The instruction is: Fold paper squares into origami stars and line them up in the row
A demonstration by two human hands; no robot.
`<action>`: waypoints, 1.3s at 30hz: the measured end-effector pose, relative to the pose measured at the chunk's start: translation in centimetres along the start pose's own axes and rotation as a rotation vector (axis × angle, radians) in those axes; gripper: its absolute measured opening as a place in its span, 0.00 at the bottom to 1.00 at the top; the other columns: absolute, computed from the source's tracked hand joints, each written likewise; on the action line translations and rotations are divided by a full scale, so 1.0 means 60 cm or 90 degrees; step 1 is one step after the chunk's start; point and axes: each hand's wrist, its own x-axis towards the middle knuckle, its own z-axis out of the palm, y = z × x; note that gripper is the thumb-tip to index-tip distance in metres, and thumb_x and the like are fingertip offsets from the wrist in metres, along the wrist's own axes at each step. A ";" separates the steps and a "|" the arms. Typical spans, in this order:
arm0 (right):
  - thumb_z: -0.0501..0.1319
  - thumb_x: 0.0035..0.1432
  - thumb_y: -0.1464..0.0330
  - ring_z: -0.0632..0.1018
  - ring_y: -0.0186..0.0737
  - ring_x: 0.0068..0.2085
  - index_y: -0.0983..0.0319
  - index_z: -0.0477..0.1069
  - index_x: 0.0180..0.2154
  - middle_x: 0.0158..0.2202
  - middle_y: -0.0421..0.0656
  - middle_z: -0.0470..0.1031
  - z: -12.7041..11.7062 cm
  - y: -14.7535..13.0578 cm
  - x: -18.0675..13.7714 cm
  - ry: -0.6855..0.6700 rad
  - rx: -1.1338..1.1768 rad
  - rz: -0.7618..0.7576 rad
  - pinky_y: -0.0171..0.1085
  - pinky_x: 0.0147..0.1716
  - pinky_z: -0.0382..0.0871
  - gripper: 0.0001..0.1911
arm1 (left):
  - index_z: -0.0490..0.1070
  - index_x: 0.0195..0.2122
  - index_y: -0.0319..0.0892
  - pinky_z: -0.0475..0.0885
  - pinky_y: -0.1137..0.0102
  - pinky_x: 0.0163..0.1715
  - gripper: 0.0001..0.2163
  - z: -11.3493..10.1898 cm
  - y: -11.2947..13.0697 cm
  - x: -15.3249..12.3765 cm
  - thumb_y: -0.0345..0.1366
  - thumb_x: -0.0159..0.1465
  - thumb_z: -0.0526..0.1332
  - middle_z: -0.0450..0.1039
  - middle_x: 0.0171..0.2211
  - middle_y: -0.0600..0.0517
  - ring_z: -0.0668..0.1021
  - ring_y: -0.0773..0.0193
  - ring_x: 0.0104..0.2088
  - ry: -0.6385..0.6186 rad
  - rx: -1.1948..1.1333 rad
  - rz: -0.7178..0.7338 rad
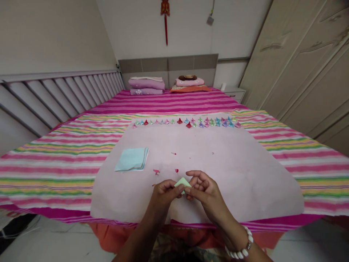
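Observation:
A small light-green folded paper (182, 182) is held between my two hands, above the near part of a pale sheet. My left hand (167, 191) pinches its left side with thumb and fingers. On the other side, my right hand (201, 187) grips it between thumb and fingers, with the index finger raised and curved. The paper's lower part is partly hidden by my thumbs. Just beyond my hands lie small red scraps (176, 170). A stack of light-blue paper squares (132, 159) rests to the left.
Several colourful folded paper pieces (188, 124) line the far edge of the pale sheet (231, 163). It lies on a striped bedspread (297, 160). Folded bedding (146, 84) sits by the headboard (152, 65); a slatted rail (62, 91) runs along the left.

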 end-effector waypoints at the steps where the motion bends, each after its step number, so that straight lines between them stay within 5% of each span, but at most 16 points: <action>1: 0.71 0.44 0.70 0.75 0.31 0.21 0.61 0.73 0.41 0.23 0.33 0.71 -0.001 0.000 0.000 -0.002 0.005 0.001 0.30 0.22 0.69 0.19 | 0.74 0.21 0.38 0.63 0.74 0.29 0.11 -0.001 -0.002 0.001 0.40 0.53 0.68 0.70 0.19 0.55 0.70 0.69 0.25 0.003 0.005 0.012; 10: 0.70 0.46 0.70 0.76 0.34 0.22 0.61 0.71 0.46 0.23 0.35 0.73 0.000 0.003 0.003 0.046 0.020 -0.028 0.34 0.24 0.71 0.23 | 0.77 0.30 0.38 0.69 0.71 0.33 0.12 0.011 -0.002 -0.003 0.43 0.54 0.66 0.75 0.24 0.52 0.75 0.65 0.29 -0.006 -0.047 -0.019; 17: 0.70 0.48 0.69 0.75 0.33 0.24 0.60 0.71 0.47 0.25 0.35 0.72 0.000 0.006 0.002 0.016 0.019 -0.036 0.33 0.27 0.69 0.23 | 0.73 0.22 0.37 0.64 0.76 0.25 0.13 0.014 -0.003 -0.001 0.43 0.53 0.68 0.72 0.20 0.54 0.70 0.72 0.22 -0.010 -0.073 0.001; 24: 0.71 0.44 0.70 0.74 0.35 0.35 0.57 0.75 0.46 0.41 0.42 0.74 -0.020 0.000 0.003 -0.146 0.071 0.055 0.35 0.37 0.68 0.24 | 0.73 0.30 0.34 0.61 0.80 0.23 0.09 -0.005 0.002 -0.011 0.34 0.53 0.69 0.67 0.23 0.55 0.67 0.76 0.22 -0.228 -0.399 -0.273; 27: 0.70 0.46 0.70 0.74 0.35 0.34 0.58 0.78 0.37 0.37 0.41 0.75 -0.017 0.000 0.003 -0.178 0.047 0.053 0.34 0.35 0.68 0.12 | 0.72 0.31 0.34 0.60 0.79 0.23 0.07 -0.006 -0.002 -0.015 0.33 0.56 0.66 0.65 0.23 0.56 0.66 0.76 0.21 -0.299 -0.474 -0.352; 31: 0.68 0.49 0.69 0.74 0.34 0.29 0.62 0.76 0.28 0.28 0.39 0.74 -0.010 -0.007 0.004 -0.188 0.034 0.045 0.33 0.31 0.66 0.03 | 0.70 0.29 0.35 0.59 0.79 0.22 0.08 -0.002 -0.003 -0.012 0.35 0.56 0.65 0.64 0.23 0.56 0.66 0.76 0.20 -0.285 -0.443 -0.398; 34: 0.67 0.50 0.66 0.73 0.34 0.25 0.63 0.75 0.27 0.23 0.39 0.74 -0.009 -0.010 0.007 -0.179 0.022 0.074 0.35 0.29 0.66 0.06 | 0.71 0.28 0.36 0.59 0.77 0.22 0.12 -0.004 0.000 -0.006 0.42 0.53 0.66 0.67 0.24 0.54 0.67 0.74 0.21 -0.204 -0.265 -0.354; 39: 0.73 0.40 0.65 0.70 0.31 0.24 0.64 0.75 0.23 0.21 0.37 0.73 -0.014 -0.005 0.009 -0.053 -0.043 0.096 0.31 0.27 0.63 0.11 | 0.75 0.38 0.41 0.67 0.71 0.36 0.14 -0.016 0.018 -0.001 0.40 0.52 0.68 0.74 0.33 0.51 0.74 0.64 0.35 -0.018 0.006 -0.039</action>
